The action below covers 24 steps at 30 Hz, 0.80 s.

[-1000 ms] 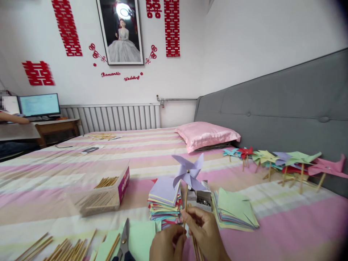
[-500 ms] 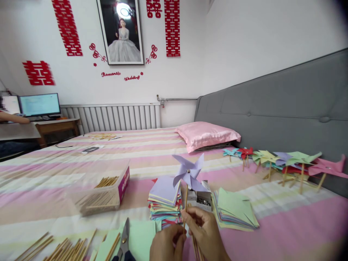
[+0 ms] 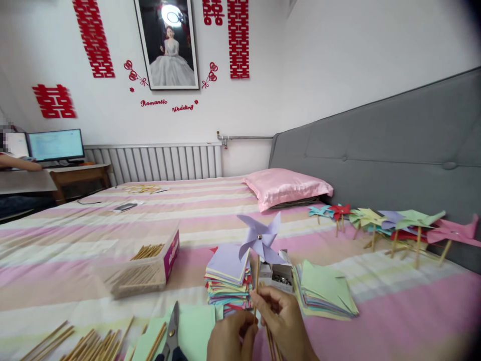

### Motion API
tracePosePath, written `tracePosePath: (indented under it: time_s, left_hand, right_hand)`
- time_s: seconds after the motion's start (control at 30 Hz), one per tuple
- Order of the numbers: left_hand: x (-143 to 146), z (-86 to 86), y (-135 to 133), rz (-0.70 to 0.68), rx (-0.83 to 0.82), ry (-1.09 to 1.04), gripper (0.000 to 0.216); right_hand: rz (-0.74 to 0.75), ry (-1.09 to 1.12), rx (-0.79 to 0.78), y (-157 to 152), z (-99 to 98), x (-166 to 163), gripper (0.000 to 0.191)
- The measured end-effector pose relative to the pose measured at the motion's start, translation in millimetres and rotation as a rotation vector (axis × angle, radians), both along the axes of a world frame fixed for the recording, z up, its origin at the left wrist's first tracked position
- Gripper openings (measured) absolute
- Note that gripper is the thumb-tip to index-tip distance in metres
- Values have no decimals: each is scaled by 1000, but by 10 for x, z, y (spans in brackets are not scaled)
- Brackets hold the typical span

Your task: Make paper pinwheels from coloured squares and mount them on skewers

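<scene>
I hold a lilac paper pinwheel upright on its thin wooden stick. My left hand pinches the lower part of the stick. My right hand grips the stick a little higher, fingers curled round it. Behind the pinwheel lies a stack of coloured paper squares, a small box of pins and a second pile of cut green and mixed sheets.
Finished pinwheels lean along the grey headboard at right. A clear box of sticks, loose sticks and scissors lie at left. A pink pillow sits further back. Another person's arm rests at a desk with a monitor.
</scene>
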State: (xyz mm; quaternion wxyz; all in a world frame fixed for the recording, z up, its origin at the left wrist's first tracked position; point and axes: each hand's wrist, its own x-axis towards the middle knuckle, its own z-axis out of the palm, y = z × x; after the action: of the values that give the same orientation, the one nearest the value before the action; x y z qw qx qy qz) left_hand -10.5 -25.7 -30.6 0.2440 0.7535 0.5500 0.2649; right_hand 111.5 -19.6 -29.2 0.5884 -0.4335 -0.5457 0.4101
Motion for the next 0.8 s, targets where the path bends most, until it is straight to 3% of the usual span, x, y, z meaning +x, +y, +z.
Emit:
tracePosePath:
  time_s: [0.8]
  left_hand:
    - [5, 14, -8, 14, -12, -7, 23]
  right_hand:
    - [-12, 5, -8, -7, 8, -7, 31]
